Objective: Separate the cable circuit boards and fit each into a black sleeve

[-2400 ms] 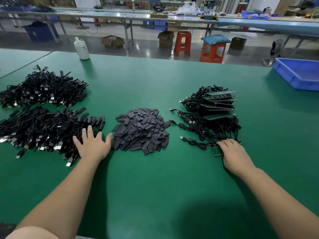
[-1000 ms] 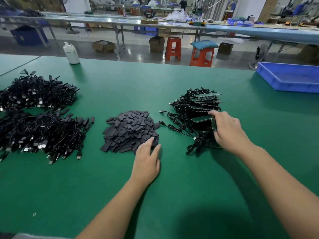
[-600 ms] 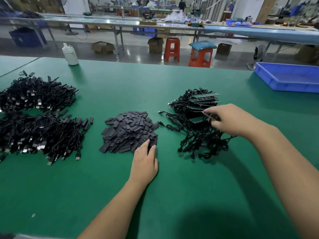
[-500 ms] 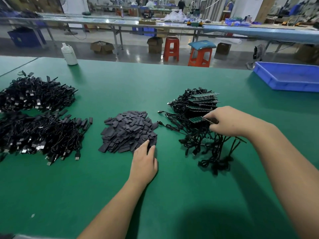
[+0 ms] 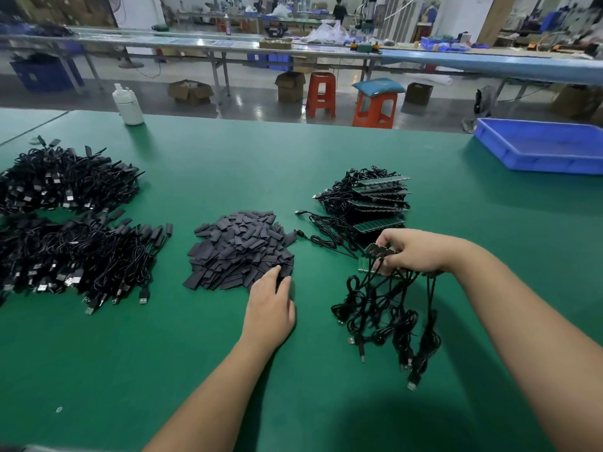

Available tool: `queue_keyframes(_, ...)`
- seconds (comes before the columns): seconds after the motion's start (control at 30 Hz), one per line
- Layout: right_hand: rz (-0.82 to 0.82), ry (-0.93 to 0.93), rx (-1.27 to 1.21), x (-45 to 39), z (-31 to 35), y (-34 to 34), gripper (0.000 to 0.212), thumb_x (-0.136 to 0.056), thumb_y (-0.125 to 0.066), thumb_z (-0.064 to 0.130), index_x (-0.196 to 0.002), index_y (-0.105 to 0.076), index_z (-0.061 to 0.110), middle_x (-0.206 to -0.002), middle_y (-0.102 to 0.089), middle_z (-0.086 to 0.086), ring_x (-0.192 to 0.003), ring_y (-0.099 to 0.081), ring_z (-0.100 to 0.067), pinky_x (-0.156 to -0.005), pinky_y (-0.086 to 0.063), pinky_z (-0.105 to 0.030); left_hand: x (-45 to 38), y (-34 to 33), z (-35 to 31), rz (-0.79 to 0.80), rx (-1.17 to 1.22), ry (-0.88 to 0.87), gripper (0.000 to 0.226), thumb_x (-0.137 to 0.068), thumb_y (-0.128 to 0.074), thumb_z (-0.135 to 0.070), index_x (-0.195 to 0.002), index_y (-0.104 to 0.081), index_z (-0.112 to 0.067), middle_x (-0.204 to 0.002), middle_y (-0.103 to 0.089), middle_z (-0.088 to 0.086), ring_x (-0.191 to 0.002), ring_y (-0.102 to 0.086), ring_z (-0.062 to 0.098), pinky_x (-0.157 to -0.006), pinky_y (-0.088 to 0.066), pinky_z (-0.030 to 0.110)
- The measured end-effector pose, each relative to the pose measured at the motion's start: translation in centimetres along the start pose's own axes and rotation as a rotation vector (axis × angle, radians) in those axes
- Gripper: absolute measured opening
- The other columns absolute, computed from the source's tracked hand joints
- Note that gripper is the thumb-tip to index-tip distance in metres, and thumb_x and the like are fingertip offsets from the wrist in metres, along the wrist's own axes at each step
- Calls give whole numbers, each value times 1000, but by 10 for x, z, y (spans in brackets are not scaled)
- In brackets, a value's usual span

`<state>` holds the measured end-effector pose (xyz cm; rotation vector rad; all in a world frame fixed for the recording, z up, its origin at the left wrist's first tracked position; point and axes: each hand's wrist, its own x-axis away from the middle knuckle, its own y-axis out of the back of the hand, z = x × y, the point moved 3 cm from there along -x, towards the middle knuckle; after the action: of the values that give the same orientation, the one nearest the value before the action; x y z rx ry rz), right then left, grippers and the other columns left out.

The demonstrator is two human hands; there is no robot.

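Boards [image 5: 375, 256], a joined green strip with black cables [image 5: 388, 318] hanging from it, are pinched in the right hand [image 5: 414, 252], fingers curled round the strip's near end. The strip is lifted above the counter [image 5: 326, 402], just in front of the stack [image 5: 372, 203] of more board strips and coiled cables. The dangling cables trail down toward the counter below the hand, USB plugs at their ends.

The left hand [image 5: 270, 308] rests palm down at the near right edge of the sleeves [image 5: 241, 246], a heap of flat black pieces in the middle of the counter. Its fingertips touch the heap; whether they pinch a sleeve cannot be told. This hand is near the boards, to their left, but apart from them.

Far left lie two piles of cables [image 5: 68, 230]. A white bottle [image 5: 128, 104] and a blue tray [image 5: 541, 148] stand at the far edge.
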<state>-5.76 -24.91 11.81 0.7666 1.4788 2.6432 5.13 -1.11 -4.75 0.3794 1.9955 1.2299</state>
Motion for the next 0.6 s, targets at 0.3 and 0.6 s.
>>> queue_keyframes(0.3,-120,75,192,-16,1,-10,7,-94,-65,29,-98,-68,24,-105,-70,-2,-97,-65,-25,-80,-48,-34,-15,21,-33,-18,323,62,39,-91,-62,-21,-129,-61,-15,-128,-62,2,-122,-54,19,-107,-38,33)
queue_keyframes(0.6,-154,60,184,-22,4,-23,17,-92,-47,29,-76,-49,33,-77,-59,5,-75,-59,-21,-66,-47,-37,-53,33,-114,338,882,475,64,-85,-72,-27,-142,-42,-29,-83,-63,-10,-78,-59,4,-68,-45,20)
